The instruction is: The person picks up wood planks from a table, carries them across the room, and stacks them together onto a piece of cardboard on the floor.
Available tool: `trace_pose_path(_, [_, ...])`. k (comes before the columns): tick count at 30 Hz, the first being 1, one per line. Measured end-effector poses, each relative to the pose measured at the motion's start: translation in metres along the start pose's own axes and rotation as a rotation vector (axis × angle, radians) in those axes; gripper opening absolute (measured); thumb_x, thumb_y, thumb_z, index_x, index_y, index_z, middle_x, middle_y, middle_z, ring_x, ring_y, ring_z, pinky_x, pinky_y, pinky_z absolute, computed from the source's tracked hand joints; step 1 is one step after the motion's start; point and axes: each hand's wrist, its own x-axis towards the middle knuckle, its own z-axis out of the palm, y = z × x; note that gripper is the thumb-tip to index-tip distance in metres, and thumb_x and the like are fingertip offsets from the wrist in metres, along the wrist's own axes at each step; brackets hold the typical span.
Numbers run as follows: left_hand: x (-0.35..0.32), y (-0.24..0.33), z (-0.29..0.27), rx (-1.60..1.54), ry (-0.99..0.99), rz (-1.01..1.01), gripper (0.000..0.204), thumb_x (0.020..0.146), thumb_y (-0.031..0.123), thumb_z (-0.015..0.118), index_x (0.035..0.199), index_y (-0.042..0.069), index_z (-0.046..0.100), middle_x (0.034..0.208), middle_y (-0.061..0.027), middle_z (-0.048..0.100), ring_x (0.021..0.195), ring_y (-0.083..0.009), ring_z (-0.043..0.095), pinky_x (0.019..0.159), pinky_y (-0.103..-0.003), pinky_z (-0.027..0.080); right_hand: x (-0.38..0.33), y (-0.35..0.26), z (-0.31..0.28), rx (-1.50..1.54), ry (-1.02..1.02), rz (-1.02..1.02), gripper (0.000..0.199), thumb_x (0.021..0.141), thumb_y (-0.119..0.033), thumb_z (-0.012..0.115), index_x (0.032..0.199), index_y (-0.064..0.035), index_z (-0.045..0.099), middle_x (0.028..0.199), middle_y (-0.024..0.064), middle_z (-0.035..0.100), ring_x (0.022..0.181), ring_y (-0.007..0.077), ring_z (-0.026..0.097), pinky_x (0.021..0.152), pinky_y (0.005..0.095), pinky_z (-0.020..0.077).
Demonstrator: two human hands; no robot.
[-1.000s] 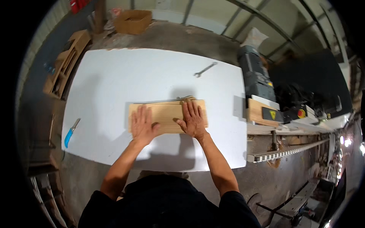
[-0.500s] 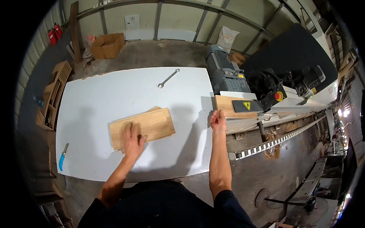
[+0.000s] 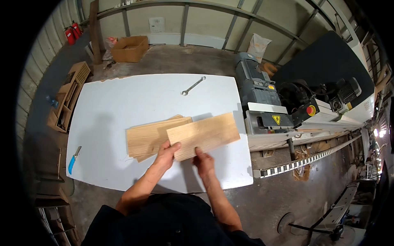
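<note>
Both hands are now gripping one plank (image 3: 203,135), lifting it off the stack (image 3: 150,139) toward three o'clock. Left hand (image 3: 166,153) and right hand (image 3: 204,160) are pinching its near edge; keeping it level looks wise.

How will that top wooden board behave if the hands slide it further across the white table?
The top board looks thin, flat and straight, so probably stiff and light. It rests partly on the board stack and the smooth white table, so it should slide easily. With the left hand and right hand only at its near edge, it may pivot.
</note>
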Motion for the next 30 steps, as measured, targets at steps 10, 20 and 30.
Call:
trace_pose_path(10, [-0.058,0.093,-0.080,0.263,0.094,0.149,0.029,0.093,0.004,0.052,0.120,-0.003,0.055,0.109,-0.0086,0.063,0.101,-0.0152,0.058,0.091,-0.030,0.045,0.022,-0.074,-0.011,-0.315,-0.031,-0.308,0.017,0.090,-0.019,0.063,0.095,-0.0030,0.067,0.084,0.0055,0.067,0.074,0.0115,0.061,0.067,0.0248,0.0495])
trace_pose_path(20, [-0.037,0.080,-0.136,1.447,0.723,0.390,0.050,0.086,0.024,0.066,0.124,-0.005,0.053,0.106,-0.0132,0.064,0.096,-0.0235,0.060,0.088,-0.031,0.046,0.085,-0.037,0.046,-1.034,-0.074,-0.427,0.049,0.090,-0.028,0.063,0.120,0.0096,0.056,0.104,0.0165,0.065,0.092,0.0196,0.061,0.081,0.0299,0.0490])
trace_pose_path(30, [-0.021,0.088,-0.142,0.644,0.460,-0.118,0.067,0.078,0.032,0.075,0.121,-0.013,0.050,0.107,-0.0235,0.063,0.099,-0.0325,0.063,0.084,-0.037,0.053,0.102,-0.041,0.077,-1.114,-0.223,-0.163,0.046,0.085,-0.035,0.068,0.103,0.0068,0.060,0.090,0.0117,0.064,0.081,0.0167,0.058,0.070,0.0324,0.0496])
